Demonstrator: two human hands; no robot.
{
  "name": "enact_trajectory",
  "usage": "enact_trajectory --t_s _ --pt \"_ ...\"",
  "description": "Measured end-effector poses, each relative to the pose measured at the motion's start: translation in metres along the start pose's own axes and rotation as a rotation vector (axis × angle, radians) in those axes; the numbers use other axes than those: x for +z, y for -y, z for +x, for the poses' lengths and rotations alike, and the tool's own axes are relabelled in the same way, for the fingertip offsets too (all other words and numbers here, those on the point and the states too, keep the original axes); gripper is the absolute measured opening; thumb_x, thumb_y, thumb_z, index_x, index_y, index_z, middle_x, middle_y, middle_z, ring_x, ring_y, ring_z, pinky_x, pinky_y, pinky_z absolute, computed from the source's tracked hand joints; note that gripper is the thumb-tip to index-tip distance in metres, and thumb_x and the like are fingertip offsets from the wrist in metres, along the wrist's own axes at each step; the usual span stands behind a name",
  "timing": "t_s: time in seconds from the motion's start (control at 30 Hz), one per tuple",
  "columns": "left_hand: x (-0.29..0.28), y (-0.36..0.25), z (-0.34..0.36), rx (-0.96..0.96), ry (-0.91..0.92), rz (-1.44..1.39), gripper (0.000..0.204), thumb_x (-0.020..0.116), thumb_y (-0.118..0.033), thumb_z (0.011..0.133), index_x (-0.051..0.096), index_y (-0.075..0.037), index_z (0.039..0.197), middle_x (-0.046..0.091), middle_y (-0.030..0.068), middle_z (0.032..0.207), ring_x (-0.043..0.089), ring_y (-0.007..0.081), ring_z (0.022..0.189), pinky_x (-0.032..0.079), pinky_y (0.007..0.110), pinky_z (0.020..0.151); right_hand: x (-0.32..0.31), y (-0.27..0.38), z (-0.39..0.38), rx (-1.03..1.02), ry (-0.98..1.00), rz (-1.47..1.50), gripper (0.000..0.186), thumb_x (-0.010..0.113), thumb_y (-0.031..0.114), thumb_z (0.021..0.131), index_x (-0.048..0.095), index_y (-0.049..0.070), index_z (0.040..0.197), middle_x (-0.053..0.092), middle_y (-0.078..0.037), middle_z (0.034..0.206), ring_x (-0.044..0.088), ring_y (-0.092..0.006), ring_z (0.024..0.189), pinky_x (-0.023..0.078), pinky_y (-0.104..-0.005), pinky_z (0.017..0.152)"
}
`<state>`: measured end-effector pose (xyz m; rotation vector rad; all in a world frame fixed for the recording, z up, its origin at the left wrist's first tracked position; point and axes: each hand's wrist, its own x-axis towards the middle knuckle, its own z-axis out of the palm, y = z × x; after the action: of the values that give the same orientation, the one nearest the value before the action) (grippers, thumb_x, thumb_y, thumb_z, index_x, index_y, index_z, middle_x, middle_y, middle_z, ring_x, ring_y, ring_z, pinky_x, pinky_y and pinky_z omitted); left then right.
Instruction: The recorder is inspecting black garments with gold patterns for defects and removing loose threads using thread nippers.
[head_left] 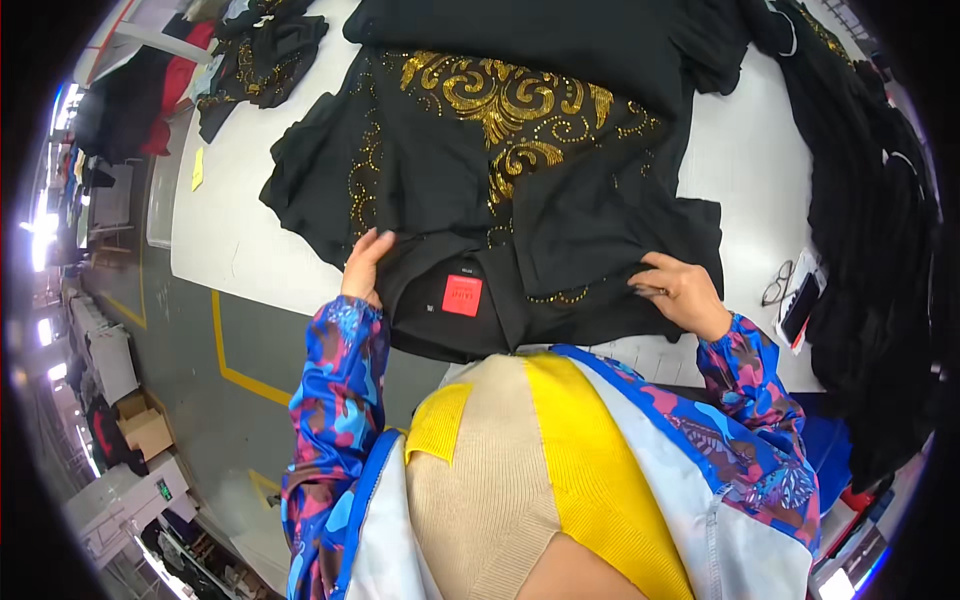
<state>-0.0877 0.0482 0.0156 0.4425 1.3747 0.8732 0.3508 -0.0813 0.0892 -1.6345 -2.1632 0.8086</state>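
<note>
A black shirt (pixel 430 185) with gold sequin scrollwork lies spread on the white table, its collar (pixel 510 290) toward me. Inside the neck shows a red label (pixel 461 295). At the shirt's left shoulder, beside the collar, my left hand (pixel 366 268) pinches the fabric edge between thumb and fingers. My right hand (pixel 682 292) is over the right front part, its fingers closed on a fold of the black cloth. A folded front panel (pixel 580 225) lies over part of the gold pattern. Another black garment (pixel 560 45) covers the shirt's far end.
Long black garments (pixel 860 200) hang over the table's right side. Near them lie eyeglasses (pixel 777 284) and a phone (pixel 799 309). More black-and-gold pieces (pixel 265 65) rest at the far left, with a yellow sticky note (pixel 198 168) on the white table (pixel 235 230).
</note>
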Motion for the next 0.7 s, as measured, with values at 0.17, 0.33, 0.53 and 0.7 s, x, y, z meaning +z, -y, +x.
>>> enact_trajectory --t_s 0.17,0.33,0.53,0.7 --pt "-0.008 -0.023 -0.031 0.219 0.088 0.391 0.055 0.061 0.003 0.085 0.039 0.004 0.135 0.057 0.0167 0.122 0.057 0.0226 0.11 0.046 0.033 0.095 0.025 0.031 -0.034 0.137 -0.156 0.067 0.02 0.071 0.004 0.072 0.071 0.009 0.092 0.063 -0.014 0.114 0.067 -0.0291 0.081 0.053 -0.0313 0.07" --pt "-0.058 -0.017 -0.018 0.279 0.085 0.782 0.055 0.063 0.0 0.083 0.04 0.001 0.133 0.061 0.0183 0.114 0.061 0.0239 0.105 0.05 0.034 0.087 0.043 0.031 -0.057 0.34 -0.136 0.356 0.018 0.069 0.003 0.076 0.071 0.005 0.093 0.058 -0.018 0.125 0.067 -0.0251 0.082 0.051 -0.0276 0.072" --pt "-0.039 -0.038 -0.024 0.678 -0.016 1.524 0.076 0.072 -0.017 0.072 0.037 -0.014 0.14 0.04 0.018 0.14 0.041 0.0396 0.126 0.037 0.045 0.103 0.085 0.053 -0.063 0.39 -0.115 0.346 0.017 0.071 0.016 0.078 0.071 0.006 0.091 0.067 -0.012 0.094 0.066 -0.0285 0.089 0.051 -0.0301 0.075" --pt "-0.03 -0.04 0.014 0.838 0.192 1.436 0.088 0.079 -0.037 0.066 0.036 -0.02 0.141 0.034 0.014 0.145 0.034 0.0365 0.131 0.033 0.051 0.104 0.105 0.096 -0.018 0.151 -0.382 0.027 0.034 0.075 0.023 0.075 0.066 0.012 0.106 0.065 -0.007 0.1 0.065 -0.0269 0.088 0.053 -0.0334 0.074"
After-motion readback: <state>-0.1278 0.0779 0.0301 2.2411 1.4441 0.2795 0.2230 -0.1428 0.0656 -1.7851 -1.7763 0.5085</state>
